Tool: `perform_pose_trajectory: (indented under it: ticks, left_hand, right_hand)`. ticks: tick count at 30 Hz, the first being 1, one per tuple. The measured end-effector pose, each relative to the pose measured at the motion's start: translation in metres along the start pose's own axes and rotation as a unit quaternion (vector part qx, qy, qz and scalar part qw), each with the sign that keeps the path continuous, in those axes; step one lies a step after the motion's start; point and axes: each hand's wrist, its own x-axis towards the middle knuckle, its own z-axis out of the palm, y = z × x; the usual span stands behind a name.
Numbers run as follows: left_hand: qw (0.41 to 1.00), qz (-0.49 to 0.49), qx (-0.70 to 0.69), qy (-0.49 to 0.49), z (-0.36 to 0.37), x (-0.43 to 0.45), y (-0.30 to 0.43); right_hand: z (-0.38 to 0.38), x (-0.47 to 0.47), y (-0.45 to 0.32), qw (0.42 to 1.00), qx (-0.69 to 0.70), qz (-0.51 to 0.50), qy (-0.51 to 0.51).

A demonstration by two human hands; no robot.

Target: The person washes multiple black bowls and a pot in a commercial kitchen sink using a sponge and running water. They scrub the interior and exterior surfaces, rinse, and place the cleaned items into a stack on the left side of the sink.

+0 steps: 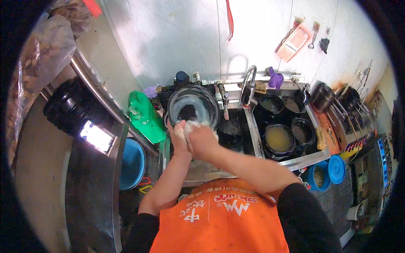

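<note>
A round dark bowl or pot [205, 107], its inside smeared with whitish suds around a dark patch, is tilted towards me over the left sink basin. My left hand [177, 136] grips its near edge. Bunched in my right hand [204, 140] is a whitish cloth [190, 126], pressed against the near rim. Fingers and cloth hide part of that rim. Just right of the bowl, dark pots [231, 132] sit in the same basin beneath a small tap [225, 102].
Several black pots stand in the right basin, one holding yellowish liquid [278, 138]. A curved faucet [252, 76] rises by the divider [254, 132]. At left are a green jug [144, 117], a blue bucket [133, 164] and a lit phone [97, 136] on a metal counter [95, 189].
</note>
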Motion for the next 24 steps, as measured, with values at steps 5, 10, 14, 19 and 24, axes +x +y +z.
perform_pose_trajectory:
  ticks: [5,10,14,19,24]
  left_hand:
    - [0.972,-0.025,0.223,-0.073,0.024,-0.036,0.029]
    - [0.902,-0.009,0.402,-0.157,0.028,-0.030,0.014]
    - [0.950,0.081,0.284,-0.099,0.033,-0.032,0.011]
    - [0.975,0.096,0.200,-0.019,0.026,-0.029,-0.014]
    - [0.998,0.057,0.027,0.009,0.030,-0.043,-0.031]
  right_hand:
    - [0.061,-0.055,0.073,0.951,-0.084,-0.273,0.114]
    - [0.006,0.003,0.144,0.766,-0.417,-0.460,-0.168]
    - [0.046,-0.038,0.137,0.938,-0.230,-0.258,-0.036]
    - [0.075,-0.016,0.042,0.751,0.638,0.161,-0.048]
    - [0.042,0.017,0.092,0.891,0.431,0.100,0.102]
